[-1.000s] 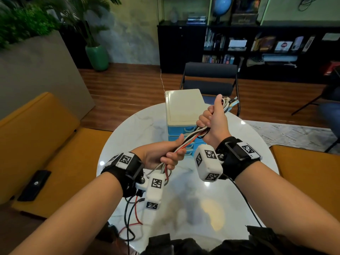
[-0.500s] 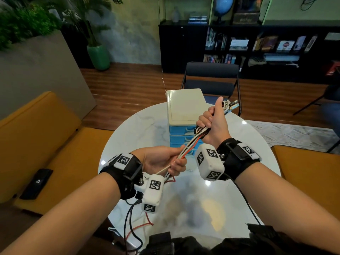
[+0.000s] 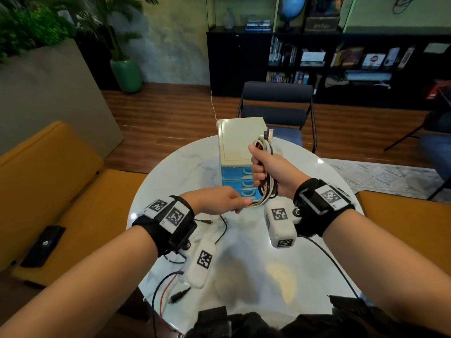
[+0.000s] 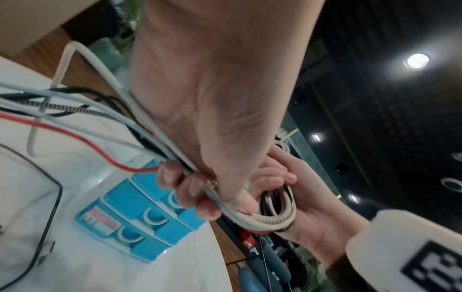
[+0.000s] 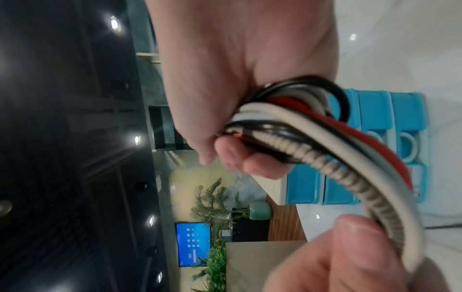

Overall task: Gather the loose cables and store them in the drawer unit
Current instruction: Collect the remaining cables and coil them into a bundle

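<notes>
The right hand (image 3: pixel 268 173) is raised above the round white marble desk (image 3: pixel 170 172), its fingers curled tight round a looped bundle of cables (image 3: pixel 264 189) held roughly upright, with connector ends sticking out above the fist. The bundle mixes white, black, red and a braided grey cable, as the right wrist view shows close up (image 5: pixel 325 150). The left hand (image 3: pixel 219 201) sits lower and just beside it, fingers curled round the lower run of the same cables, which the left wrist view (image 4: pixel 200 177) shows passing through its grip and trailing back toward the desk. From there the loose tails lie on the desk near the person: a thin black lead (image 3: pixel 219 230), and a red and a black wire (image 3: pixel 168 284) running off the near edge.

The drawer unit (image 3: pixel 240 152) stands on the desk just behind the hands, cream on top with blue drawers (image 4: pixel 140 213) facing the person; all the drawers that can be seen are closed.

A dark chair (image 3: pixel 275 103) stands beyond the desk, a yellow sofa (image 3: pixel 48 181) lies to the left with a black phone (image 3: pixel 44 245) on it, and a black bookshelf (image 3: pixel 341 62) lines the far wall.
</notes>
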